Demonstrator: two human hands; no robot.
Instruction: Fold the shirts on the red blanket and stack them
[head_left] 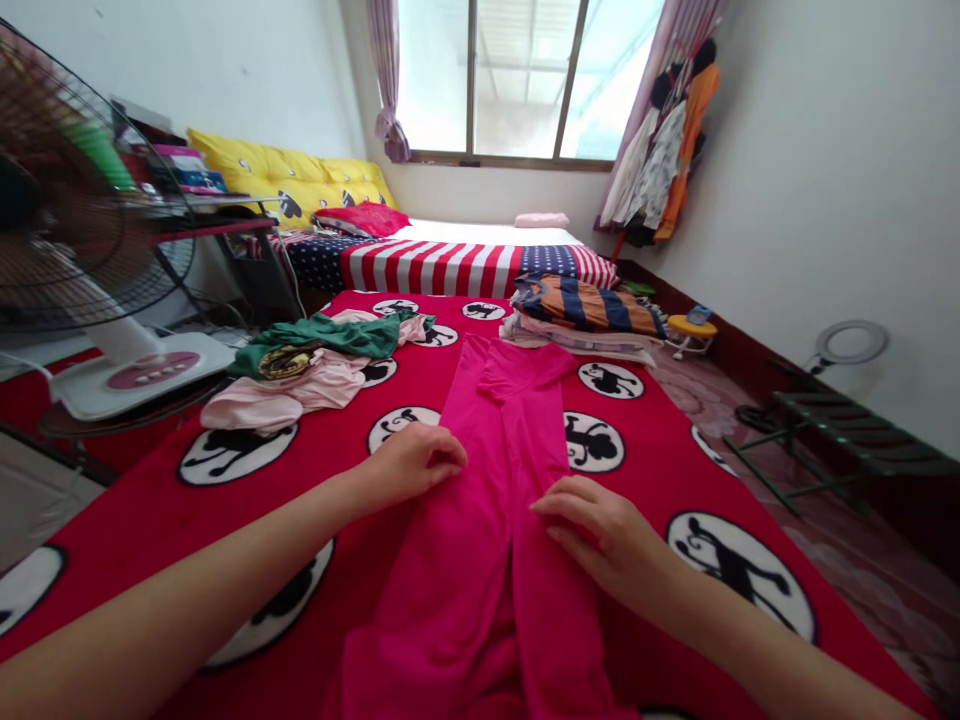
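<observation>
Bright pink trousers (480, 520) lie lengthwise on the red bedspread, with the legs spread apart towards me. My left hand (416, 462) is at their left edge, its fingers curled and the thumb close to the fingertips on the cloth. Over the right leg rests my right hand (600, 530), fingers bent, with a small gap between thumb and fingertips. The red bedspread (645, 625) has white circles with black cartoon figures. No lifted fold of cloth shows under either hand.
Crumpled green and pale pink clothes (322, 350) lie at the left. A folded stack (585, 310), topped by a striped garment, sits at the far right. Left stands a fan (112, 330); right, a green folding stool (847, 430). Another bed (450, 265) is under the window.
</observation>
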